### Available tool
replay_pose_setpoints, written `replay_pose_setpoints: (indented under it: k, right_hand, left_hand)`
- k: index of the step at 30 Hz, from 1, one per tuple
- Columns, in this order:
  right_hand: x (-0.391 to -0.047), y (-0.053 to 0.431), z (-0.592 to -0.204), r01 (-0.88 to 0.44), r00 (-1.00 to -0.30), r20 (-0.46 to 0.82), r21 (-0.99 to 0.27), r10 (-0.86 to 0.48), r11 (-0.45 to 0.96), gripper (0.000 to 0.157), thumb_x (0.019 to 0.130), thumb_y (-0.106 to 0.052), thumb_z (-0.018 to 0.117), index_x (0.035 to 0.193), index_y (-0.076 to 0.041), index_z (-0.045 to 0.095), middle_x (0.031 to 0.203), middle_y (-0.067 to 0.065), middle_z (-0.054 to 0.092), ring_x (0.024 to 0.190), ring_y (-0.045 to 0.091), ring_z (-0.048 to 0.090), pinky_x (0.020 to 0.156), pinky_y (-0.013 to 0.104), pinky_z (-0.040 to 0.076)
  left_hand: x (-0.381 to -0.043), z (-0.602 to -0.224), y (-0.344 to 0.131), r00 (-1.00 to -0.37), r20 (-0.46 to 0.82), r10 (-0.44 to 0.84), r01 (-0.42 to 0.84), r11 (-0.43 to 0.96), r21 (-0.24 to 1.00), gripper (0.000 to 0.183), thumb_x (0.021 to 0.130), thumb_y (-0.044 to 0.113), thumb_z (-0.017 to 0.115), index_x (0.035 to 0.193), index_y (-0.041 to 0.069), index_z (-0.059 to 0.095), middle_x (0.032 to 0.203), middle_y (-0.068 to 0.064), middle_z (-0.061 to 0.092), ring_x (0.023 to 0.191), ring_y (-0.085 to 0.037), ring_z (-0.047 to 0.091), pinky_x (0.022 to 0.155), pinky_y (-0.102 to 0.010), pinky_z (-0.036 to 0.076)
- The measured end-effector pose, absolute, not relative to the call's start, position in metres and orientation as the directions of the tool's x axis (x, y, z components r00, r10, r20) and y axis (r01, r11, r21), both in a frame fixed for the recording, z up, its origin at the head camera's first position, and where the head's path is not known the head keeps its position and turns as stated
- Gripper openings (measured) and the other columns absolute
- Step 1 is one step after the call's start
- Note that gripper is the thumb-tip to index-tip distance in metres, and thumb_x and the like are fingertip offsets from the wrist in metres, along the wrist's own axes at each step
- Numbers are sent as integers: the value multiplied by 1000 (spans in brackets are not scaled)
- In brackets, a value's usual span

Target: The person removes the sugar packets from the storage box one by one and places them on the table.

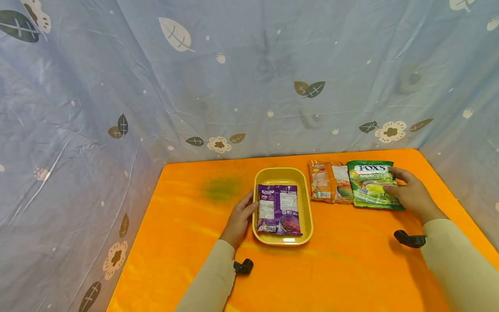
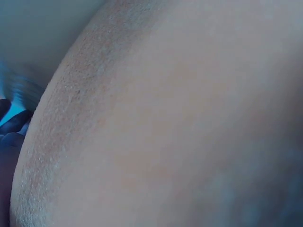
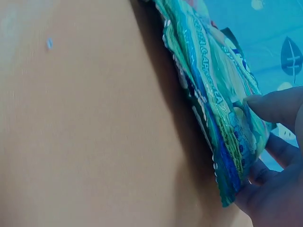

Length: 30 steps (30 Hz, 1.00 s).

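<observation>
My left hand (image 1: 238, 219) holds the left side of a yellow tray (image 1: 282, 174), its thumb at the rim and its fingers along the outer wall. Inside the tray lies a purple candy packet (image 1: 278, 210), printed back side up. At the right, my right hand (image 1: 415, 195) grips the right edge of a green Fox's candy packet (image 1: 372, 186). The right wrist view shows that green packet (image 3: 222, 94) tilted above the table, with the thumb on its face and the other fingers behind. Skin fills most of the left wrist view, where the tray is hidden.
An orange candy packet (image 1: 330, 181) lies between the tray and the green packet, which overlaps its right edge in the head view. The orange tabletop (image 1: 331, 268) ends at a pale blue patterned curtain (image 1: 249, 78) along the back and sides.
</observation>
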State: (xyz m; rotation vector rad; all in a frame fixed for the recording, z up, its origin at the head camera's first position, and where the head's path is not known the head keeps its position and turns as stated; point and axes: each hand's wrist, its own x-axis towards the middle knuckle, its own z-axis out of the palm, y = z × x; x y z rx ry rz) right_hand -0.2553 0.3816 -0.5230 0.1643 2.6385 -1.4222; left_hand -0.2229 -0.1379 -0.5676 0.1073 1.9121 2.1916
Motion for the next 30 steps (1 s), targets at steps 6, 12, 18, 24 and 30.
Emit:
replay_pose_setpoints:
  k: [6, 12, 18, 24, 30]
  right_hand:
    - [-249, 386, -522, 180, -983, -159, -810, 87, 558, 86, 113, -40, 61, 175, -5, 13, 175, 32, 16, 146, 59, 33, 98, 52, 56]
    - [-242, 397, -527, 176, -984, -149, -855, 94, 487, 86, 114, -37, 61, 175, -4, 12, 173, 34, 19, 106, -3, 55, 76, 16, 58]
    - [-233, 408, -528, 182, -983, -158, -903, 93, 390, 85, 113, -29, 64, 176, -8, 10, 176, 24, 20, 98, -17, 57, 79, 17, 59]
    - [-227, 415, -524, 163, -985, -134, -920, 105, 355, 84, 112, -21, 66, 176, -9, 12, 157, -2, 48, 98, -16, 61, 77, 17, 59]
    - [-224, 416, -522, 157, -985, -128, -945, 120, 286, 85, 110, -15, 69, 177, -14, 17, 130, -25, 49, 97, -6, 68, 76, 18, 60]
  left_hand:
    - [-223, -569, -137, -972, -91, 218, -118, -116, 986, 60, 115, 29, 58, 172, 18, 39, 171, -7, 41, 157, -27, 37, 126, -44, 32]
    - [-223, -568, -138, -973, -84, 215, -110, -112, 988, 59, 115, 31, 58, 171, 20, 41, 170, -4, 43, 155, -25, 39, 126, -43, 33]
    - [-223, -568, -138, -971, -93, 221, -122, -123, 985, 59, 115, 31, 58, 171, 22, 41, 169, -2, 44, 154, -23, 41, 125, -42, 35]
    - [-224, -569, -139, -971, -90, 222, -121, -128, 984, 59, 115, 30, 58, 171, 22, 41, 169, -2, 43, 154, -24, 40, 125, -42, 34]
    - [-223, -568, -138, -971, -94, 220, -123, -120, 985, 60, 115, 32, 58, 171, 21, 40, 169, -2, 44, 154, -24, 41, 125, -42, 34]
